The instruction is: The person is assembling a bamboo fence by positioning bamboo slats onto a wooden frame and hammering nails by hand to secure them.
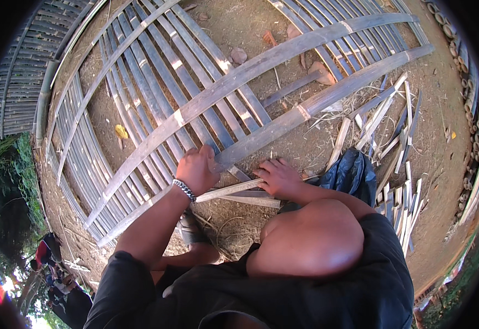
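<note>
My left hand (197, 170), with a chain bracelet at its wrist, is curled at the near long bamboo crosspiece (275, 128). Its fingers close over that piece where it crosses the ends of several lengthwise slats (160, 82). To the right, my right hand (278, 178) is bent over a pale split bamboo strip (226, 191), its thumb on the near side; the palm hides part of the strip. Just below lies another bamboo piece (256, 202) on the ground. A second long crosspiece (206, 103) arcs over the slats farther off.
Dark plastic (354, 174) and loose split strips (398, 205) lie on my right. More slats (341, 35) stand out at the far right. A bamboo panel (17, 71) is at the far left, bamboo stalks (470, 120) line the right edge, and people (58, 279) are at lower left.
</note>
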### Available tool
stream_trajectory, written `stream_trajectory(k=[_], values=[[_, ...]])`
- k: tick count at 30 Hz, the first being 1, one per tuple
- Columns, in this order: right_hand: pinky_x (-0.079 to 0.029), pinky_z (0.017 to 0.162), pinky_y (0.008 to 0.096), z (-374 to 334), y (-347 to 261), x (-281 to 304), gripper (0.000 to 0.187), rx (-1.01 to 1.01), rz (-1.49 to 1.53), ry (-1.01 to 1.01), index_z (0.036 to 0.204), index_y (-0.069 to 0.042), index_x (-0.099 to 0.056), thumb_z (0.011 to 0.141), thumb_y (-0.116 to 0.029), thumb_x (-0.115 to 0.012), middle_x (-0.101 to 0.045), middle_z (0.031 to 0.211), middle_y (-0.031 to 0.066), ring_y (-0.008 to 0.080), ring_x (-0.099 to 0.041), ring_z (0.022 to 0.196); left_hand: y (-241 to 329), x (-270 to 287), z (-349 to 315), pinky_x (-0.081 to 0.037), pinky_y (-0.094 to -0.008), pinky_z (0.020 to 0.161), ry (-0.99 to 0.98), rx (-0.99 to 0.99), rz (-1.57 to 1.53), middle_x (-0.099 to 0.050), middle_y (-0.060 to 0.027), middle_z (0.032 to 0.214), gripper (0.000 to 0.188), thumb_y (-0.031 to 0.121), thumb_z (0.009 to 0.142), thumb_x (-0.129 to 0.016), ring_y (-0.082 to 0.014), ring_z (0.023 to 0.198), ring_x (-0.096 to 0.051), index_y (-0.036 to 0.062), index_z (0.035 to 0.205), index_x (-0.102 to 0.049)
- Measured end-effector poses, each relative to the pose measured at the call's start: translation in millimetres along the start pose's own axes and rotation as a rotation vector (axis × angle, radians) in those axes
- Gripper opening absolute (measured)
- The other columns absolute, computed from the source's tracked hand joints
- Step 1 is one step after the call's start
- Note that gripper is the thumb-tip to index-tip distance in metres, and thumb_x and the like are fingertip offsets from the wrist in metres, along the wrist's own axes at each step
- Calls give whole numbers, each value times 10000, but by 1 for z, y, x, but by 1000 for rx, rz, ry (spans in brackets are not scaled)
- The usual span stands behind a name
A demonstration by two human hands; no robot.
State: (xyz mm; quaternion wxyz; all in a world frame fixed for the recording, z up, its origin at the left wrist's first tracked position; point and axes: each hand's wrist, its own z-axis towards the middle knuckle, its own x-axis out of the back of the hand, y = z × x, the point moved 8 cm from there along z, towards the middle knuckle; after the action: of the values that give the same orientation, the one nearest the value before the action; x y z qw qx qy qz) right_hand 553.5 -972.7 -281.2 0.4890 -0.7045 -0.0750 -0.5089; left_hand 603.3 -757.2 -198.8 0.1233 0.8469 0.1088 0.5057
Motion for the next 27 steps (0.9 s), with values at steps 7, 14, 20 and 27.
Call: stream_trajectory(k=[7, 14, 20, 27], values=[[-445, 972, 436, -15, -11, -18, 300, 20, 51, -141, 1191, -112, -680, 940, -276, -674, -651, 1059, 70, 274, -653, 1043, 4, 4, -2, -559, -479, 866, -26, -6, -42, -680, -219, 913, 455, 210, 682, -811, -401, 946, -677, 55, 1049, -593], [-539, 833, 512, -27, 17, -5, 158, -332, 292, -209, 1045, -71, -626, 965, -208, -629, -641, 1049, 158, 380, -669, 923, 5, 5, -2, -558, -475, 856, 9, 9, -30, -683, -213, 912, 446, 196, 680, -801, -398, 938, -676, 50, 1049, -599], [-542, 726, 546, -56, 124, 88, 157, -626, -34, 369, 1038, -60, -589, 995, -211, -596, -574, 1036, 218, 450, -650, 821, 2, 5, -3, -545, -481, 850, 34, -24, -37, -682, -220, 910, 450, 205, 685, -819, -410, 931, -675, 50, 1051, -606], [-537, 777, 517, -24, 177, 150, 206, -633, -323, 626, 1041, -60, -618, 882, -132, -727, -589, 1048, 179, 418, -645, 899, 5, 3, 1, -546, -482, 846, 21, -15, -13, -686, -218, 889, 447, 220, 689, -822, -404, 921, -680, 49, 1038, -600]])
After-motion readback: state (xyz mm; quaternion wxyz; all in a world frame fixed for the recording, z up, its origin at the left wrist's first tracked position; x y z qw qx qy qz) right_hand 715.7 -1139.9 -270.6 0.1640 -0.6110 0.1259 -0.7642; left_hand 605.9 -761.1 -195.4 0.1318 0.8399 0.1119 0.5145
